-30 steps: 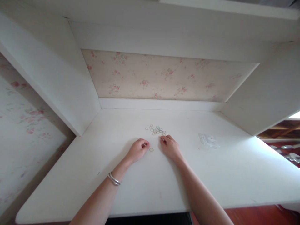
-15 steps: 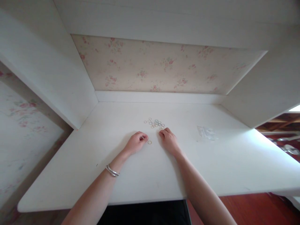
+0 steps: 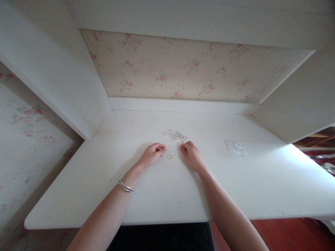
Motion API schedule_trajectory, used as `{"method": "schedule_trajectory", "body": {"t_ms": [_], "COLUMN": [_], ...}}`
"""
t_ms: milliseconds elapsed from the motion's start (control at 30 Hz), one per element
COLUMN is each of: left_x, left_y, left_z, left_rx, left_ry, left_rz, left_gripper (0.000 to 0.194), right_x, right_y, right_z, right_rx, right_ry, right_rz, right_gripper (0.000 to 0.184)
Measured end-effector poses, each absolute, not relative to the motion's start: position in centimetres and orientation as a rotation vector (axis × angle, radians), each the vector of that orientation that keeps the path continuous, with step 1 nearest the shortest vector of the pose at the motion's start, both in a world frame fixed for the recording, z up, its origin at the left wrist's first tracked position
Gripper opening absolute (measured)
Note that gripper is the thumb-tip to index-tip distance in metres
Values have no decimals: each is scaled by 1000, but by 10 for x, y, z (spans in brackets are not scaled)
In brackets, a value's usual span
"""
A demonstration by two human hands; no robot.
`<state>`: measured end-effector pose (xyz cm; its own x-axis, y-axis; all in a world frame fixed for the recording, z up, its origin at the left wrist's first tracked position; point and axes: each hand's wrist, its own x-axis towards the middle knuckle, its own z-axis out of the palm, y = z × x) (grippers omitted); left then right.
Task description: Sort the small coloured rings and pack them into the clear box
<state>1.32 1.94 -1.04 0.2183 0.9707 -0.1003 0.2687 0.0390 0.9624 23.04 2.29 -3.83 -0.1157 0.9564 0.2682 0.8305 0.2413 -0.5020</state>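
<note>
On the white desk, my left hand (image 3: 153,154) rests with thumb and fingertips pressed together, just left of a single thin yellowish ring (image 3: 169,157). To the right of that ring, my right hand (image 3: 190,155) is also closed in a pinch. Anything between the fingers of either hand is too small or hidden to make out. A loose cluster of several thin coloured rings (image 3: 178,135), some overlapping, lies just beyond my hands, its near right edge close to my right fingertips. A silver bangle (image 3: 126,186) circles my left wrist.
A clear plastic bag (image 3: 236,147) lies to the right on the white desk (image 3: 167,205). Side panels (image 3: 290,94) and a low back ledge (image 3: 183,105) bound the desk. One small dark speck (image 3: 110,180) is left of my left forearm.
The camera view has shifted slightly. My left hand sits a little farther left of the single ring. My right hand and the cluster look unchanged.
</note>
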Motion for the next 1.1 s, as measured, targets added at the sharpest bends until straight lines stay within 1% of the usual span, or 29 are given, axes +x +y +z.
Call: {"method": "schedule_trajectory", "body": {"t_ms": [200, 333, 833, 1000, 1100], "left_x": [12, 12, 13, 13, 13], "left_y": [20, 21, 18, 18, 18], "left_z": [-11, -13, -10, -9, -10], "left_rx": [1414, 1422, 1454, 1462, 1463], "left_ry": [1217, 1222, 1246, 1237, 1247], "left_rz": [878, 869, 869, 869, 862], "left_gripper": [33, 34, 35, 36, 35], "right_x": [219, 211, 205, 210, 221], "right_y": [10, 2, -1, 5, 14], "right_z": [-32, -27, -24, -24, -29], "right_rx": [-1312, -1237, -1262, -1301, -1462], "right_ry": [-2001, -2085, -2238, -2025, -1828], "right_rz": [475, 547, 480, 576, 459], "right_gripper": [20, 21, 21, 22, 24]}}
